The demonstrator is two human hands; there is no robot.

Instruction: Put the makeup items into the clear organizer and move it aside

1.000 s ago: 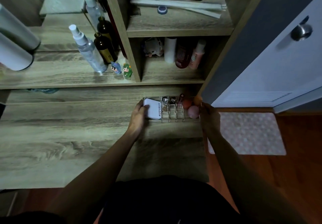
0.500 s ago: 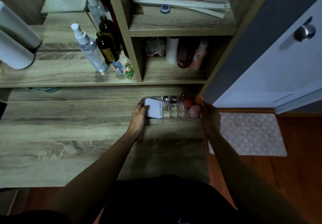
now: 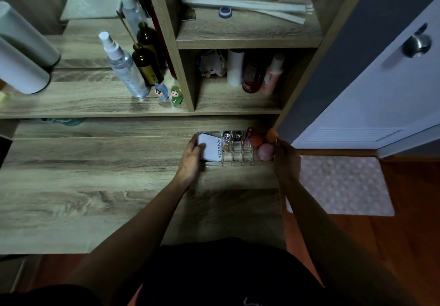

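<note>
We see a matt wood-grain desk top (image 3: 95, 198), streaked grey-brown. On it the clear organizer (image 3: 238, 158) looks like glossy transparent plastic, its dividers catching light. The white box (image 3: 212, 148) inside has a smooth satin face. Two sponges (image 3: 266, 151) look soft and matt. The door knob (image 3: 417, 45) is brushed metal; the floor mat (image 3: 340, 186) looks textured.
</note>
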